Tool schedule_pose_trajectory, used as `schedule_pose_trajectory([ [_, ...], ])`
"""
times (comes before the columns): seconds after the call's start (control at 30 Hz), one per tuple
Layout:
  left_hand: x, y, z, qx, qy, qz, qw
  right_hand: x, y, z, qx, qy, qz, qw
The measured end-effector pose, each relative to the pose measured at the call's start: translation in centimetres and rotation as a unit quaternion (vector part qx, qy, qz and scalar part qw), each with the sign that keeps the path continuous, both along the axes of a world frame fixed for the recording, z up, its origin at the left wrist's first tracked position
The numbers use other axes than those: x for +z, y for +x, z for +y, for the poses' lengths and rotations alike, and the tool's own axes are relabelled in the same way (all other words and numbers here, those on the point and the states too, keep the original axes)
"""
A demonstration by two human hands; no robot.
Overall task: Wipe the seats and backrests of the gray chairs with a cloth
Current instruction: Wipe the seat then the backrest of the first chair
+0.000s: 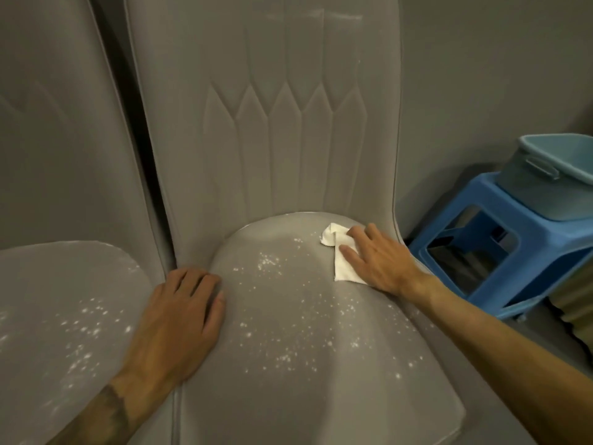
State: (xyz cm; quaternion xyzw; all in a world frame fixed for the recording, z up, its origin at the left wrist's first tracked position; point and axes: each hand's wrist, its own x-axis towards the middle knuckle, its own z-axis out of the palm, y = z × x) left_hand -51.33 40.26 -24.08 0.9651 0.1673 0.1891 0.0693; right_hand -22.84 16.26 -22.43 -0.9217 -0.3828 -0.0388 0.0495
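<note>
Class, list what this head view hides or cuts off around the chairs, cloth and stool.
All in the head view.
Cloth: right part under the right hand.
Left chair: cut off by the left edge.
Basin on the blue stool: inside hidden by its own wall, right side cropped.

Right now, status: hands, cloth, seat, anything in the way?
Right hand flat on white cloth, rear right of seat. Left hand braced on seat's left edge. White specks cover seat and neighbouring seat. Nothing blocking.

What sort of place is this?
Likely an indoor dining or waiting area: two padded gray chairs side by side, a gray wall, and a blue plastic stool carrying a basin.
</note>
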Motion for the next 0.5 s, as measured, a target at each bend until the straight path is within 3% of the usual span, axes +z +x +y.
schedule_pose_trajectory([
  [0.17, 0.0, -0.1, -0.1, 0.003, 0.003, 0.002, 1.000, -0.1, 1.6, 1.5, -0.101, 0.046, 0.001, 0.994],
  [0.37, 0.2, -0.1, -0.3, 0.007, -0.007, 0.001, 1.000, -0.8, 0.2, -0.5, 0.053, 0.049, 0.048, 0.996],
  [0.5, 0.2, -0.1, -0.5, 0.012, 0.002, -0.008, 1.000, -0.2, 2.6, -0.2, -0.056, 0.060, 0.041, 0.996],
])
